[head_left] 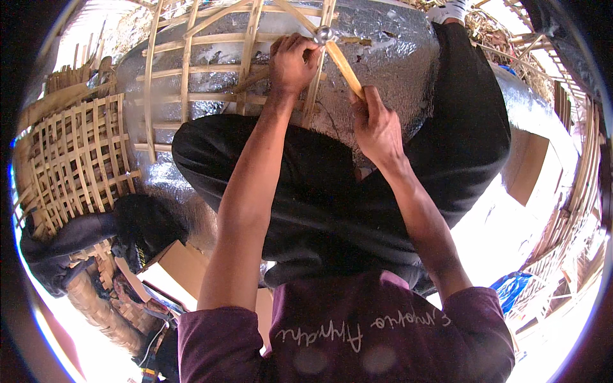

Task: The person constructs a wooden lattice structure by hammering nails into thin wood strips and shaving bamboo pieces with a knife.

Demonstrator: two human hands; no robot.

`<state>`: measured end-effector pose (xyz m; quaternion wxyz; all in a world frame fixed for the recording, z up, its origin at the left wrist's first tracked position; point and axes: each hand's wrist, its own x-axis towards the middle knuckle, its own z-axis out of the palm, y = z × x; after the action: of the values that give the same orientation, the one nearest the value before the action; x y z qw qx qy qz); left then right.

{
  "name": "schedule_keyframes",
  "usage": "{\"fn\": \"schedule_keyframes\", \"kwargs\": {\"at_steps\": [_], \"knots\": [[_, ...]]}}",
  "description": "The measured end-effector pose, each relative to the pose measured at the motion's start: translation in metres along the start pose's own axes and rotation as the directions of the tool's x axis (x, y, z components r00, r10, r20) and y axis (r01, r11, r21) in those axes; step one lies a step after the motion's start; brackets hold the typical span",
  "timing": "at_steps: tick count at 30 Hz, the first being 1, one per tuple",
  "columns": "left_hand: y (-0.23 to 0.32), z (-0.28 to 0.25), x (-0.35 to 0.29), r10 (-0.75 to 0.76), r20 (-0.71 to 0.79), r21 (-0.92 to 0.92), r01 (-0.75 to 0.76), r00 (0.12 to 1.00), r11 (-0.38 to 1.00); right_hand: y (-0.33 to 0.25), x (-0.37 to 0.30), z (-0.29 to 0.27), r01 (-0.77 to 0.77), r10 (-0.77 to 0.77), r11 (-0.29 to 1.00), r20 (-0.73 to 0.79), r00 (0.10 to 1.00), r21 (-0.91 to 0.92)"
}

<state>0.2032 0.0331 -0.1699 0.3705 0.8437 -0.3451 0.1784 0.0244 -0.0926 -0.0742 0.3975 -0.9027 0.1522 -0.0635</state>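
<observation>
My right hand (378,127) is wrapped round the yellowish wooden handle of a hammer (345,69). Its shiny metal head is over the right side of a lattice of split bamboo strips (186,70). Close beside that head, my left hand (294,67) is closed with its fingertips pinched together at the lattice. Whatever those fingers hold, if anything, is too small to make out. The strips cross in an open grid and lie over a silver foil sheet (389,76).
A woven bamboo panel (80,153) stands at the left. My bent legs in black trousers (319,153) border the lattice. At the lower left are an opened cardboard box (175,271) and dark cloth (150,223). Blue plastic (511,290) lies at the right.
</observation>
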Motion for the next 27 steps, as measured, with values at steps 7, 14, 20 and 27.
{"fn": "schedule_keyframes", "kwargs": {"at_steps": [7, 14, 20, 27], "knots": [[0.005, -0.004, -0.002, -0.027, 0.028, -0.026, 0.028, 0.999, 0.999, -0.023, -0.003, -0.014, 0.014, 0.015, 0.968, -0.112, 0.994, 0.249], [0.001, -0.001, -0.001, -0.063, 0.044, -0.025, 0.064, 0.997, 0.998, -0.019, 0.003, -0.013, 0.038, -0.023, 0.99, -0.106, 0.994, 0.137], [0.003, -0.002, -0.005, -0.099, -0.025, -0.064, 0.098, 0.995, 0.993, 0.004, -0.002, 0.003, 0.016, -0.014, 0.999, -0.048, 0.999, 0.045], [0.0, -0.004, -0.006, -0.116, -0.041, -0.087, 0.112, 0.992, 0.99, -0.042, 0.003, -0.031, 0.077, -0.041, 0.968, -0.155, 0.987, 0.237]]}}
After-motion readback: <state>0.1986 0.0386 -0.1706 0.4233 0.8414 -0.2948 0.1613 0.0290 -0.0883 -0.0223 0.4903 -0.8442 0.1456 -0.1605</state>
